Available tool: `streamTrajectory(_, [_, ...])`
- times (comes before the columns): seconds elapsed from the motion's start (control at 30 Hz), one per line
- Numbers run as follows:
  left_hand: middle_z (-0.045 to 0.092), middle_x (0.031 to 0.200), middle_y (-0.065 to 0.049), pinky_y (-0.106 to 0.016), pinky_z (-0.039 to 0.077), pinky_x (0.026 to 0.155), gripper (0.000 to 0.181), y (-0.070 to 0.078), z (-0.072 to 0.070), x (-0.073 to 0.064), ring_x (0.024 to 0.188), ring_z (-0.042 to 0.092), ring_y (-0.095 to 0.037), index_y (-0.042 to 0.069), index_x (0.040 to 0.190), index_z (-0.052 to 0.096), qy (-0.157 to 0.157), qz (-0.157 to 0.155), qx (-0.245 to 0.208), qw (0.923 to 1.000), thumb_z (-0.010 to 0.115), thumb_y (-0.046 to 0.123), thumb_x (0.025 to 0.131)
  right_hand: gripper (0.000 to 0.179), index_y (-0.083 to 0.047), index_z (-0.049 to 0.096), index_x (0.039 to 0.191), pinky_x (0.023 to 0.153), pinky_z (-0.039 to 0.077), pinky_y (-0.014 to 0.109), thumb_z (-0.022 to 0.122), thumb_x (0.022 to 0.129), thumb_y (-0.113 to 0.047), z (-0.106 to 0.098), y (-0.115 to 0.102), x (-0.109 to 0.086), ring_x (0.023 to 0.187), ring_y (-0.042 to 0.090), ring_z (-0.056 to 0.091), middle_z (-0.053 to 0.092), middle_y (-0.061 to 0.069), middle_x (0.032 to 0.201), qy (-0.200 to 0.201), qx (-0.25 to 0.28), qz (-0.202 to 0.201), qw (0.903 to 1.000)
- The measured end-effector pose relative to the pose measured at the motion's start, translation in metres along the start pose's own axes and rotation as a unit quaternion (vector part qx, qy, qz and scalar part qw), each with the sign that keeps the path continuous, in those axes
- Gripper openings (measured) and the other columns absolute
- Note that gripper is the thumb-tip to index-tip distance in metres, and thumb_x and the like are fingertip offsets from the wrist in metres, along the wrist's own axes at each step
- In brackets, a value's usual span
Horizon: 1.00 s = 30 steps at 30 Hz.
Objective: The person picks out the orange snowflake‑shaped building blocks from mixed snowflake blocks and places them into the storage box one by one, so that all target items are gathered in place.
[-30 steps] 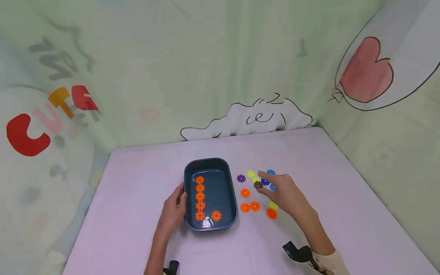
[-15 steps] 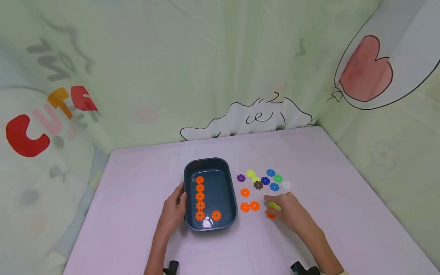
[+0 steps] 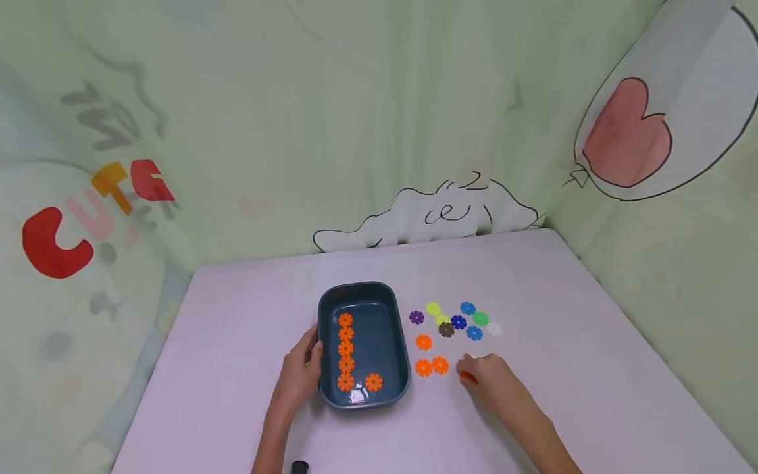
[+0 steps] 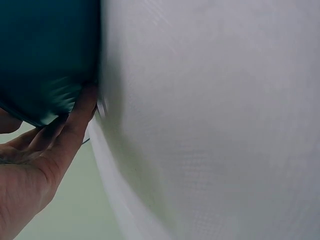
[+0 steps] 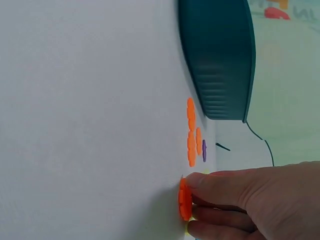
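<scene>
My left hand (image 3: 298, 376) grips the left side of a dark blue tray (image 3: 381, 342), its thumb near the rim. In the left wrist view its fingers (image 4: 75, 125) lie against the tray's outer wall. Inside the tray is a column of orange snowflake discs (image 3: 346, 349), with a single orange snowflake disc (image 3: 374, 382) beside its lower end. Right of the tray, my right hand (image 3: 496, 385) pinches another orange snowflake disc (image 5: 185, 199) at the table surface. That hand partly hides this disc and a yellow-green one under its fingers.
Three orange discs (image 3: 423, 342) lie between tray and right hand. Farther back sit a purple disc (image 3: 417, 317), a brown disc (image 3: 446, 329), and several yellow, blue, green and white ones. A printed curtain (image 3: 379, 131) hangs behind the pale tablecloth (image 3: 249, 296).
My right hand has come nearer from above the brown and blue discs to the orange disc at the front right, and its fingers have closed on it. The left hand stays on the tray.
</scene>
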<state>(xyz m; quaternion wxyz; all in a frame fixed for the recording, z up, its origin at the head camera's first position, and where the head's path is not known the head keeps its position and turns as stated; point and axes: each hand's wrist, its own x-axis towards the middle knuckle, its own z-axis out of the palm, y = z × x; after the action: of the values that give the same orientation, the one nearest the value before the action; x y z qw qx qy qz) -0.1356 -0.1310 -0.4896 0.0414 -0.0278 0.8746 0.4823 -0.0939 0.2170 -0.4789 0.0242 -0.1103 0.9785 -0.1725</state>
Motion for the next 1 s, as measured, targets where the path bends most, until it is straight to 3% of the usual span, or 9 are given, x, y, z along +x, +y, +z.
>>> streamTrajectory(0.27, [0.051,0.163,-0.020,-0.055,0.050,0.116,0.054,-0.0021,0.0029,-0.0050,0.142,0.058,-0.041,0.005,0.166,0.041,-0.001,-0.003,-0.007,1.0000,0.052,0.018,0.115,0.016,-0.003,0.083,0.099,0.080,0.067,0.039,0.087,0.085,0.004,0.0075,-0.0004,-0.0088,0.088,0.032,0.080,0.081,0.021,0.100,0.036,-0.013,-0.023,0.9990])
streamTrajectory(0.43, [0.051,0.163,-0.020,-0.054,0.051,0.115,0.053,-0.0019,0.0037,-0.0053,0.142,0.059,-0.040,0.005,0.166,0.041,-0.001,-0.004,-0.007,1.0000,0.052,0.019,0.115,0.016,-0.005,0.082,0.098,0.080,0.067,0.041,0.086,0.086,0.005,0.0081,-0.0005,-0.0104,0.088,0.034,0.080,0.080,0.023,0.102,0.035,-0.022,-0.022,0.9989])
streamTrajectory(0.67, [0.051,0.163,-0.020,-0.054,0.050,0.116,0.053,-0.0015,0.0031,-0.0039,0.142,0.058,-0.041,0.004,0.165,0.042,0.001,0.000,-0.007,1.0000,0.052,0.018,0.115,0.023,-0.011,0.084,0.108,0.083,0.067,0.040,0.090,0.086,-0.007,0.0040,-0.0038,-0.0058,0.099,0.035,0.078,0.079,0.021,0.118,-0.035,-0.023,0.031,0.9987])
streamTrajectory(0.8, [0.051,0.162,-0.021,-0.054,0.050,0.116,0.053,-0.0011,0.0026,-0.0037,0.142,0.058,-0.041,0.003,0.165,0.042,0.001,0.003,-0.006,1.0000,0.051,0.017,0.115,0.021,-0.010,0.082,0.104,0.083,0.067,0.042,0.089,0.086,-0.002,0.0020,-0.0064,-0.0048,0.100,0.039,0.078,0.077,0.025,0.120,-0.050,-0.044,0.014,0.9976])
streamTrajectory(1.0, [0.051,0.162,-0.022,-0.055,0.050,0.116,0.052,0.0013,0.0001,-0.0029,0.142,0.058,-0.042,0.002,0.165,0.042,0.003,0.010,-0.008,0.9999,0.051,0.017,0.115,0.017,-0.004,0.081,0.097,0.083,0.067,0.043,0.086,0.085,0.006,0.0019,-0.0084,-0.0037,0.100,0.042,0.079,0.079,0.026,0.111,-0.015,-0.076,-0.031,0.9965])
